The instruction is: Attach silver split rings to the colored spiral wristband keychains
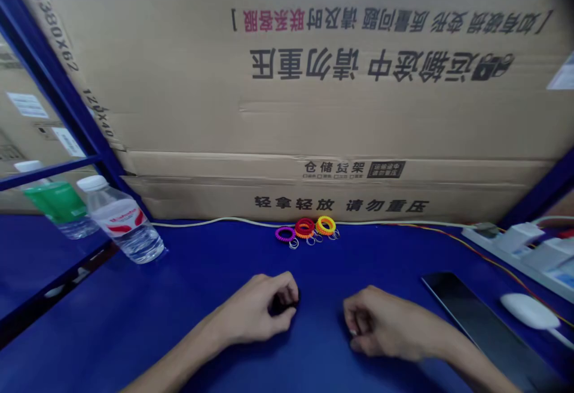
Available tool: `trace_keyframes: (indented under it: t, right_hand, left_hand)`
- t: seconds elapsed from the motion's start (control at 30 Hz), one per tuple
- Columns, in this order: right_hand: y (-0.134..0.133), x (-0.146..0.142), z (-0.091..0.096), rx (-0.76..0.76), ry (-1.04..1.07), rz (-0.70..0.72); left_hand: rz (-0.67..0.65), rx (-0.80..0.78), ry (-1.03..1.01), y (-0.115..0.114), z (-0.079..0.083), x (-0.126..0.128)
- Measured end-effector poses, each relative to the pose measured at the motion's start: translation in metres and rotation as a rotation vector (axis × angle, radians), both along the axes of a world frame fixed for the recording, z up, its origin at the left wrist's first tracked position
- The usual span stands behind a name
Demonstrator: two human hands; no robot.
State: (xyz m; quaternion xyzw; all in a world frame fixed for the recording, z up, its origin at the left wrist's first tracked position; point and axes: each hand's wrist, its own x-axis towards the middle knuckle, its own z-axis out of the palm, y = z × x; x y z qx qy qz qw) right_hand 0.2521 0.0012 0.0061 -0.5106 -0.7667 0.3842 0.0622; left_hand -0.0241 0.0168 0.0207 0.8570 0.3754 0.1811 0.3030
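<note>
Blue counter (215, 264) runs under both hands, the left hand (253, 310) and right hand (385, 321) resting on it near the bottom of the view, a little apart. The left fingers (287, 288) curl into a loose fist around a dark patch that may be shadow, so whether they grip anything cannot be told; the right fingers (354, 321) curl nearly shut, with nothing showing in them. At 12 o'clock, well ahead of the hands, lie three spiral wrist coils (305, 229) in magenta, red and yellow-orange, close together, with metal key rings (293, 243) attached, just in front of a cream cable (215, 221). Those rings could hook one another, so lifting one coil might drag the rest or snag the cable. At 10 o'clock stands a capped plastic water bottle (120, 225) holding clear water, and beyond it a green-labelled bottle (56, 201); a wide arm sweep could topple them, and spilled water could reach the power strip (506, 243) at 3 o'clock, near a white mouse (529, 311). The large cardboard carton (314, 82) behind hides whatever it contains.
</note>
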Motion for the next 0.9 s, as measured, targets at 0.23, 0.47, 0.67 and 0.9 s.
trace_keyframes:
  t: [0.23, 0.47, 0.67, 0.9]
  right_hand:
    - [0.014, -0.020, -0.005, -0.265, 0.582, -0.214]
    - [0.015, -0.022, -0.005, -0.322, 0.809, -0.264]
    - [0.008, -0.034, -0.004, -0.424, 1.054, -0.326]
    - [0.005, -0.041, -0.009, -0.504, 1.136, -0.295]
  left_hand:
    - [0.002, -0.250, -0.289, 0.000, -0.001, 0.006]
    - [0.127, -0.359, -0.409, 0.006, -0.020, 0.009]
    - [0.157, -0.291, -0.381, 0.001, -0.016, 0.012]
    - [0.116, -0.176, -0.338, -0.003, -0.014, 0.015]
